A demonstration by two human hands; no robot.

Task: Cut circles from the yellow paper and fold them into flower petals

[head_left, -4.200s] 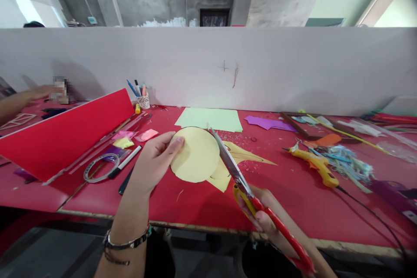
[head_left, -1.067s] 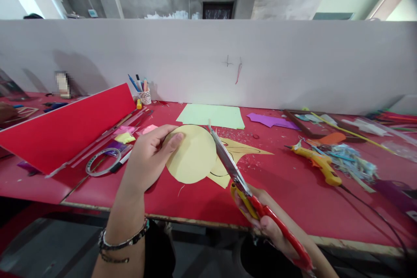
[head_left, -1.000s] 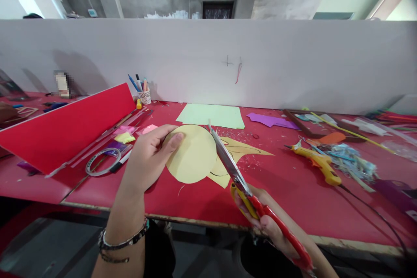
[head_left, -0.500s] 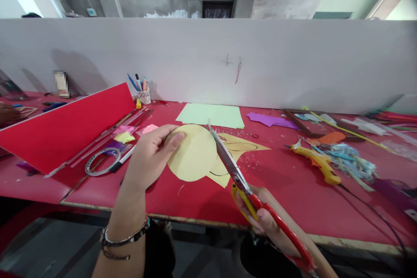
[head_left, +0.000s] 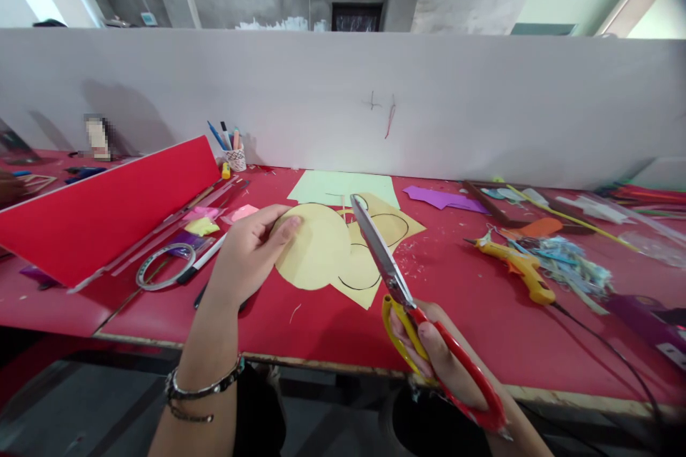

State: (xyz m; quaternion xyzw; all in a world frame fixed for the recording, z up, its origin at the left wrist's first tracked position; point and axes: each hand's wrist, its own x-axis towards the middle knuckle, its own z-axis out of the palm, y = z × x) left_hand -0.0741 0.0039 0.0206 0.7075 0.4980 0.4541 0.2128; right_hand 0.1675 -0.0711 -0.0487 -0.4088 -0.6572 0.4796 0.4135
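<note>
My left hand [head_left: 251, 253] pinches the left edge of a pale yellow paper circle [head_left: 316, 250], thumb on top and fingers behind it. My right hand [head_left: 436, 350] is wrapped round the handles of large scissors [head_left: 380, 246], one handle red and one yellow. The blades point up and away and look closed, just right of the circle's edge. Behind them is a yellow sheet [head_left: 396, 232] with black curved outlines drawn on it. Whether the circle is still joined to this sheet, I cannot tell. A thin paper strip [head_left: 344, 208] stands near the blade tips.
Pale green sheets [head_left: 316, 186] and purple paper [head_left: 444, 198] lie farther back. A yellow glue gun [head_left: 517, 264] with its cord is on the right, beside a tangle of yarn [head_left: 573, 264]. On the left are a red board [head_left: 118, 207], a tape roll [head_left: 166, 265] and a pen cup [head_left: 234, 157].
The scissors have shifted slightly, their blades drawn off the circle's edge. More of the outlined yellow sheet shows behind them. My left hand keeps its hold on the circle.
</note>
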